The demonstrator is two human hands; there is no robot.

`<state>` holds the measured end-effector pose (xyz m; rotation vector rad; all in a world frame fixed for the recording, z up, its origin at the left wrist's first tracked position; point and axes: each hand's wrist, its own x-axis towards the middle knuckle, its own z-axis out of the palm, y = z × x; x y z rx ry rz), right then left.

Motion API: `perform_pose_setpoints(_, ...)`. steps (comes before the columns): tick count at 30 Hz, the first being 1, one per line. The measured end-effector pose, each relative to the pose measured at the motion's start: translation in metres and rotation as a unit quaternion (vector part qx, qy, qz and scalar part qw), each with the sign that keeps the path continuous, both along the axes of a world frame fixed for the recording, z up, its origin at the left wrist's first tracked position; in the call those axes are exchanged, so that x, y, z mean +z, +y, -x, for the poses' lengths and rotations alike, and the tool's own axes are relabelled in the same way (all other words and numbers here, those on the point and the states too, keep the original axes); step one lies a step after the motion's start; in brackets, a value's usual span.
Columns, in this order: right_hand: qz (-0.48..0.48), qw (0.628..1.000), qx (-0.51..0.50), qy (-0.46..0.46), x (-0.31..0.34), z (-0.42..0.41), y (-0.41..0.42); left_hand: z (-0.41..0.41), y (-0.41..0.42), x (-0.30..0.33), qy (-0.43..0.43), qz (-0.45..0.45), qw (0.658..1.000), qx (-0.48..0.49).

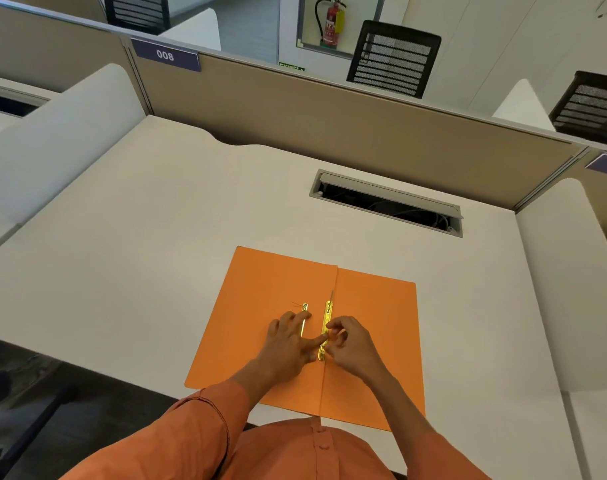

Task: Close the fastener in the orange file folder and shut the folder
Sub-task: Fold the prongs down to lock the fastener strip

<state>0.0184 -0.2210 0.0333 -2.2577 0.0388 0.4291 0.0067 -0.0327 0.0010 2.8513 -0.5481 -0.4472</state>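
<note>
Only one view here: a head-worn wide-angle camera, aimed forward and steeply down at the white laminate desk [156,237], beige fabric partition [330,112] caught up top.

Left hand [290,341] covered the lower part of the loose brass strip [305,318]. Right hand's [350,344] fingertips hid the fastener [326,327] midsection; grip on it could not be told. Cable tray [387,202] contents too dark.

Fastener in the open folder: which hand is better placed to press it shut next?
Right, probably. The right hand already pinches at the brass fastener by the fold of the folder. The left hand lies flat over the loose strip, only a fingertip reaching the fastener.
</note>
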Motion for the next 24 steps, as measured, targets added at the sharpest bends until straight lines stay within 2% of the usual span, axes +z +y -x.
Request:
perform_pose_setpoints(4, 0.014, 0.999, 0.031, -0.005, 0.0, 0.004, 0.008, -0.001, 0.0, 0.003, 0.015, 0.008, 1.0, 0.008)
perform_pose_setpoints(12, 0.126, 0.988, 0.036, -0.079, -0.011, 0.02, 0.002, -0.006, 0.0, 0.007, 0.032, -0.006, 0.999, -0.005)
perform_pose_setpoints(18, 0.137, 0.985, 0.032, -0.103, -0.012, 0.038, 0.004, -0.007, 0.0, 0.006, 0.028, -0.017, 0.999, -0.01)
perform_pose_setpoints(24, 0.148, 0.985, 0.031, -0.076, -0.016, 0.05, 0.02, -0.007, 0.001, 0.007, 0.025, -0.019, 0.999, -0.012)
